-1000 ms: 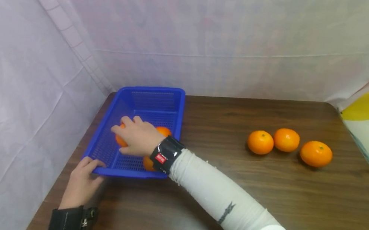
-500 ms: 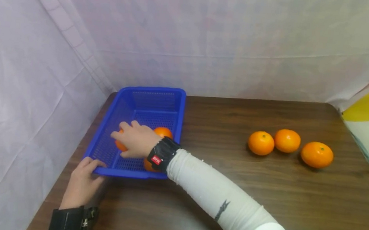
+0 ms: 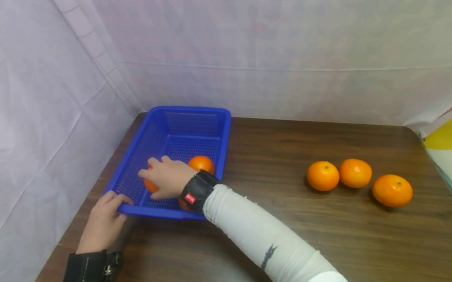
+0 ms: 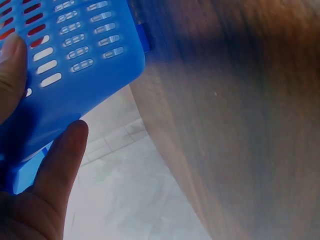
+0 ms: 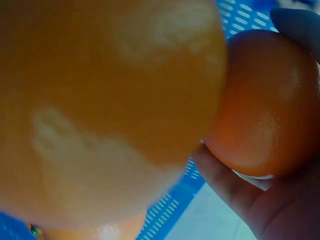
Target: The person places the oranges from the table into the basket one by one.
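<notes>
A blue plastic basket [image 3: 192, 143] with slotted walls stands at the table's left end. My left hand [image 3: 102, 224] grips its near left corner; in the left wrist view, thumb and a finger lie on either side of the basket wall [image 4: 95, 80]. Reaching inside, my right hand [image 3: 170, 179] holds a mandarin [image 3: 149, 184], with fingers and thumb around the fruit [image 5: 272, 105] in the right wrist view. Another mandarin [image 3: 202, 163] sits beside the right wrist, and one more [image 3: 184, 204] is mostly hidden under it. A large mandarin [image 5: 100, 100] fills the right wrist camera's left side.
Three more mandarins rest on the right half of the brown wooden table [image 3: 268, 210]: a left one [image 3: 323, 176], a middle one [image 3: 355, 173] and a right one [image 3: 392, 190]. Pale cloth [image 3: 260, 48] hangs along the back and left side.
My right hand has shifted a little toward the near side of the basket, with the mandarin in its fingers. The left hand keeps its grip on the corner.
</notes>
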A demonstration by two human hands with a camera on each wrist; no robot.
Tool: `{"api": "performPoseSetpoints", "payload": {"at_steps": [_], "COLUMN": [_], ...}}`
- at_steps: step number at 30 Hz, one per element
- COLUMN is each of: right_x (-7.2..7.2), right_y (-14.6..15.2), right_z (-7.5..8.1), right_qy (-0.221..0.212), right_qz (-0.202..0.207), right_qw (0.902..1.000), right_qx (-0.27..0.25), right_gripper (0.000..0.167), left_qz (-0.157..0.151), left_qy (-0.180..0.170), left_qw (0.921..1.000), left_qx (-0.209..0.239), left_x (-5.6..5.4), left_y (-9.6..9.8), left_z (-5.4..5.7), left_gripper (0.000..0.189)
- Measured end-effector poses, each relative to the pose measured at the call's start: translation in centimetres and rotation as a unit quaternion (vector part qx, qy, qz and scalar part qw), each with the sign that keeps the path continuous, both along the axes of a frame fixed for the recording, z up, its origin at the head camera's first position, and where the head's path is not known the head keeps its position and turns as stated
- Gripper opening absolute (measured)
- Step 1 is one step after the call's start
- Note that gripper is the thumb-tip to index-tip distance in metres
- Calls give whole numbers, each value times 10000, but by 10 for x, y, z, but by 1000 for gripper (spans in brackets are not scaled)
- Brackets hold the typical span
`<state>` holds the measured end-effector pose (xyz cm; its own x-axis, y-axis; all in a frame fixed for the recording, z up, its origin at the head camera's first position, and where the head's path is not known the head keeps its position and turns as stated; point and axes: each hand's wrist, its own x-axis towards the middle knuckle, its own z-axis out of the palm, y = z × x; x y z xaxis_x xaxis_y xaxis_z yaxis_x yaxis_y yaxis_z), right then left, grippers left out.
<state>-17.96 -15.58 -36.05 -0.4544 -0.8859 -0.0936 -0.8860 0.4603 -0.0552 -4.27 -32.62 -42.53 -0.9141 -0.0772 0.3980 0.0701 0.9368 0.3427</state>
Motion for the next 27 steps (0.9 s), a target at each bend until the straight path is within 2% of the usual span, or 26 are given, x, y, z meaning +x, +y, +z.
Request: {"api": "performPoseSetpoints", "payload": {"at_steps": [3, 12, 20, 27], "right_x": [1, -1, -1, -3], "right_y": [-2, -6, -6, -9], "right_z": [-4, -18, -18, -26], "right_qy": [-31, -79, -425, -379], "right_qz": [43, 134, 73, 157], "right_qw": [10000, 9998, 9986, 9983], "right_qx": [69, 147, 302, 410], "right_gripper": [68, 69, 69, 68], "left_qz": [-2, 181, 79, 33], "left_qy": [2, -418, -163, -52], "left_qw": [10000, 9990, 9998, 10000], "left_qx": [6, 50, 15, 25], "left_x": [0, -2, -2, -1], "left_y": [-1, 1, 1, 0], "left_z": [0, 5, 4, 2], "left_gripper": [27, 21, 22, 21]}}
